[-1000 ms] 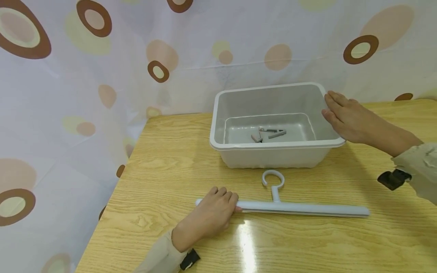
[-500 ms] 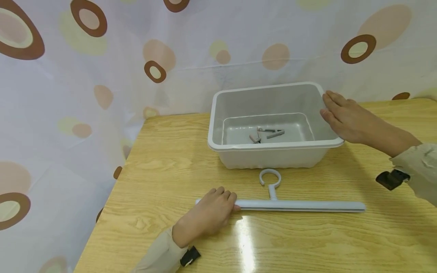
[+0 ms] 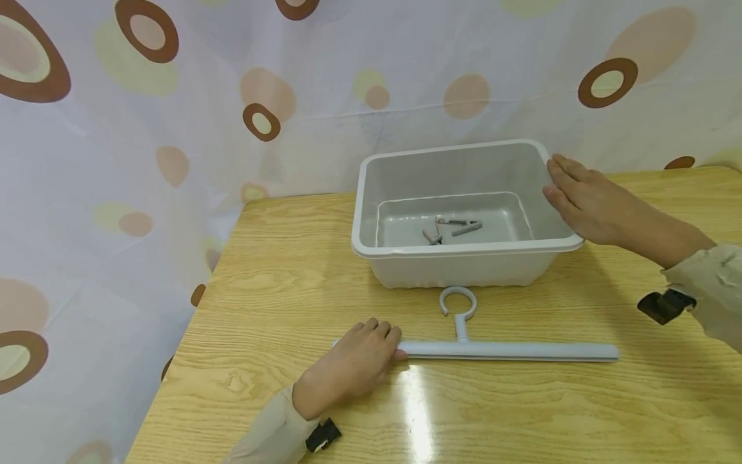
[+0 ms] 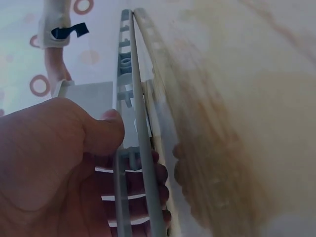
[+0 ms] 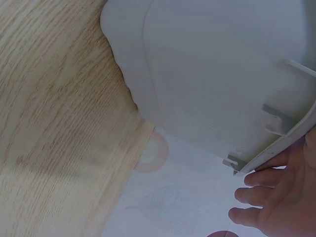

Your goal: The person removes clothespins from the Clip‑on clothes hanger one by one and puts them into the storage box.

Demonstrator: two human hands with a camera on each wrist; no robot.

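My left hand (image 3: 353,364) grips a pale grey-blue plastic hanger (image 3: 510,350) near its left end, palm down over the bar. The hanger has a straight bar and a curved hook (image 3: 472,303), which points toward the basin. In the left wrist view, the thumb and fingers wrap the ribbed, hollow underside of the hanger (image 4: 153,197). A light grey plastic basin (image 3: 458,252) stands behind it. My right hand (image 3: 597,203) rests with fairly straight fingers along the basin's right rim; the right wrist view has its fingers (image 5: 259,197) by the outer edge.
Inside the basin lie grey and pinkish clips (image 3: 452,227), partly hidden by its front wall. Everything stands on a wood-grain table (image 3: 278,270), whose left edge slants across the head view. A white curtain (image 3: 324,154) with brown and peach circles hangs behind and at left.
The hanger's right end has swung slightly away toward the basin, with the left hand still holding the other end. The head view has shifted a little. The right hand stays on the rim.
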